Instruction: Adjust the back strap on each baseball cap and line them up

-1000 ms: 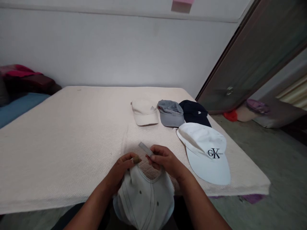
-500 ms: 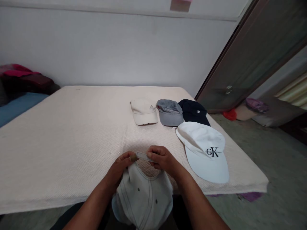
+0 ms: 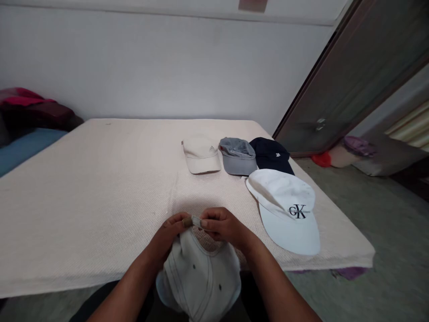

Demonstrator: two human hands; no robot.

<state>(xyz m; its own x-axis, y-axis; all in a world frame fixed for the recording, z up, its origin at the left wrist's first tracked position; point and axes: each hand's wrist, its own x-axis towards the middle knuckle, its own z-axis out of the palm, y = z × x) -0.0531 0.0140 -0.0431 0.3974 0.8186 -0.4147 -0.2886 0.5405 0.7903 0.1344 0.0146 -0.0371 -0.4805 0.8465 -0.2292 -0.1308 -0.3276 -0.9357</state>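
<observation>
A pale grey cap (image 3: 197,277) hangs at the front edge of the bed, its back opening turned up toward the far wall. My left hand (image 3: 169,235) pinches the strap at a small brown buckle or tab (image 3: 187,222). The fingers of my right hand (image 3: 224,226) are closed on the strap (image 3: 197,221) on the other side, and only a short stretch of it shows between the two hands. To the right lies a white cap (image 3: 284,210) with black "CK"-like letters on its front.
Farther back, a cream cap (image 3: 201,155), a grey cap (image 3: 237,156) and a navy cap (image 3: 272,155) lie in a row on the bed's pale cover (image 3: 100,192). A dark door (image 3: 335,76) stands at the right. Folded cloths (image 3: 33,107) are piled at the left.
My right hand has moved slightly left along the strap, closer to my left hand. Less of the strap shows between them. The caps on the bed have not moved.
</observation>
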